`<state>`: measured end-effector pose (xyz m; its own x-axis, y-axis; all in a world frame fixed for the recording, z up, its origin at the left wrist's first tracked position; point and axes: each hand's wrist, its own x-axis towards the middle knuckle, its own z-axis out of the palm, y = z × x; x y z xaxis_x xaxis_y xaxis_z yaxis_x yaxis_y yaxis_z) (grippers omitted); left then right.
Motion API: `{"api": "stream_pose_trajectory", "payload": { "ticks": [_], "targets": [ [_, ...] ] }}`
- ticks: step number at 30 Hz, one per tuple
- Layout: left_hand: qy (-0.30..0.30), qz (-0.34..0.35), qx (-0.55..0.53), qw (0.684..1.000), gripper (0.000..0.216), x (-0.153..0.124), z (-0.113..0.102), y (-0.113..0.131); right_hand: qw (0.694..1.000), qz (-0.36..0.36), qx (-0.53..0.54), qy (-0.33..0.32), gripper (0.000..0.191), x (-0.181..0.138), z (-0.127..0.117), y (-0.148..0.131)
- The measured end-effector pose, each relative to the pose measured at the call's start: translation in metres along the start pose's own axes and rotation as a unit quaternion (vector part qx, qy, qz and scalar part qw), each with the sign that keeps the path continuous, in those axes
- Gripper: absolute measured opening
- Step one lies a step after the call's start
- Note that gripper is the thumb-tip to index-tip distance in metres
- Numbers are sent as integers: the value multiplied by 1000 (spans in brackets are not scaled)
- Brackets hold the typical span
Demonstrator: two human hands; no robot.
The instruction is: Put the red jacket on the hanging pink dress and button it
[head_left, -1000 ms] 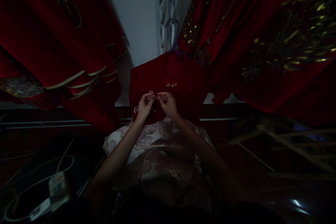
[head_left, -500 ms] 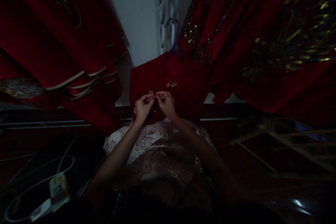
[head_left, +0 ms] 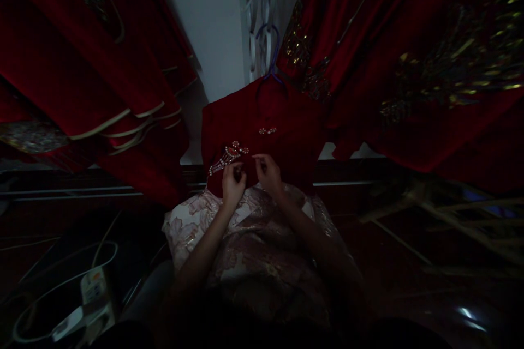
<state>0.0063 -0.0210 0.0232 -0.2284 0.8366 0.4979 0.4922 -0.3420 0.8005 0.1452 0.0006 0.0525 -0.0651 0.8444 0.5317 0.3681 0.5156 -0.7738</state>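
A sleeveless red garment (head_left: 229,120) hangs in front of the person from a purple hanger (head_left: 273,65). On its lower left part lies a beaded ornament (head_left: 230,155) with flower-shaped clusters and strands slanting down toward the garment's left edge. A smaller beaded ornament (head_left: 267,131) sits higher, near the middle of the chest, below the neckline.

The left hand (head_left: 234,184) is just below the larger ornament, its thumb and index finger curved toward each other with a narrow gap. The right hand (head_left: 269,173) is near it, to the right and apart from it, thumb and index also bent close together. It is too dark to tell whether either hand's fingers pinch something fine.

Below the hands spreads floral fabric (head_left: 190,221) in pale and pinkish tones. Red cloth with gold sequins (head_left: 458,60) hangs at the right; red cloth with pale piping (head_left: 123,87) hangs at the left. A power strip (head_left: 93,286) with a white cable is at lower left.
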Motion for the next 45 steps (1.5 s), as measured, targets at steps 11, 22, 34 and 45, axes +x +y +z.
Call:
{"api": "stream_pose_trajectory", "payload": {
  "ticks": [11,22,34,45],
  "targets": [
    [-19,34,159,986,37,-30,6,-6,986,54,-133,83,29,-47,3,34],
    [-35,45,190,980,25,-17,3,-15,992,69,-100,12,22,-43,-4,44],
    [23,5,47,999,17,-22,1,-16,990,55,94,-87,15,-19,5,1],
    [46,4,-14,999,18,-22,0,-11,998,45,30,-23,18,-30,28,29]
  ]
}}
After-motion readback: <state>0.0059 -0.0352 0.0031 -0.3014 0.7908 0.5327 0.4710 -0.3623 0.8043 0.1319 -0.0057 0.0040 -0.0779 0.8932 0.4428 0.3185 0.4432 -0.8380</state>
